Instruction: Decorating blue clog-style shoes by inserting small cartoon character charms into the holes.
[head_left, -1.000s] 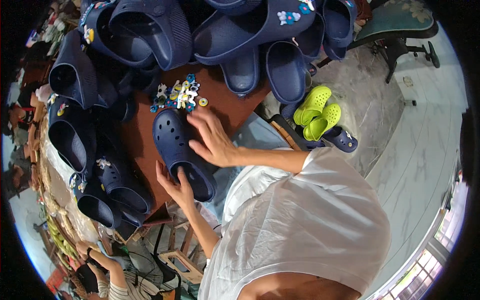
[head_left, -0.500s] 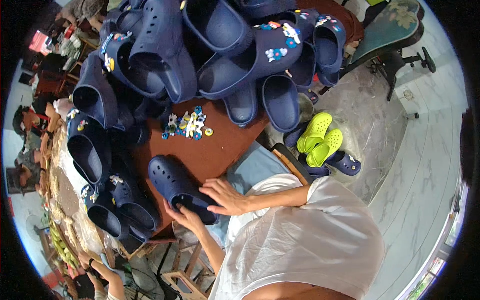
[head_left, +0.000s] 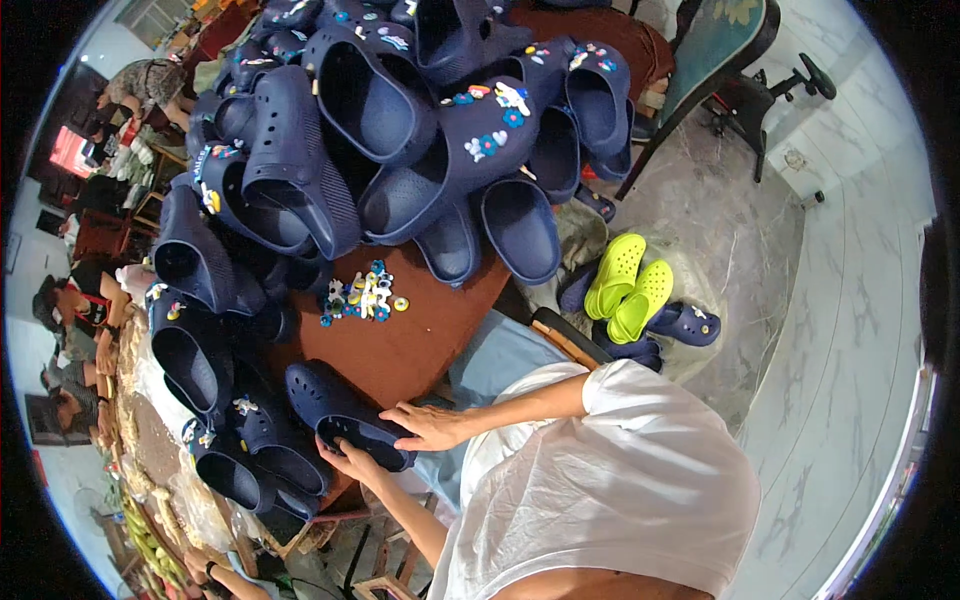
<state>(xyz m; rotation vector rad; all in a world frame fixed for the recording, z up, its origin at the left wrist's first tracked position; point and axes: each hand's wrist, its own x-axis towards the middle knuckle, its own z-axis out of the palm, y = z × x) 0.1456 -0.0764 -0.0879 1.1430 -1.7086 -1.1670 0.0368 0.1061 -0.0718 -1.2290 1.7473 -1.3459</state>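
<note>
A navy blue clog point(head_left: 322, 396) with holes over its toe lies at the table's near edge, toe pointing away and its opening towards me. My left hand point(head_left: 350, 462) grips its left side, with fingers reaching into the opening. Across the clog's right rim rests my right hand point(head_left: 432, 426), its fingers stretched out and touching the edge. Beyond the clog, a small heap of colourful shoe charms point(head_left: 366, 294), white, blue and yellow, lies on the brown tabletop point(head_left: 420, 335).
Navy clogs point(head_left: 390, 110), many with charms, pile up at the back and along the left point(head_left: 235, 470). Yellow-green clogs point(head_left: 640, 300) lie on the floor at right beside navy ones. A swivel chair point(head_left: 705, 80) stands at back right. Other people point(head_left: 80, 300) sit at far left.
The whole view has shifted slightly, with the pile sitting lower and further left. Both hands stay on the clog, my right hand's fingers now resting nearer its rim.
</note>
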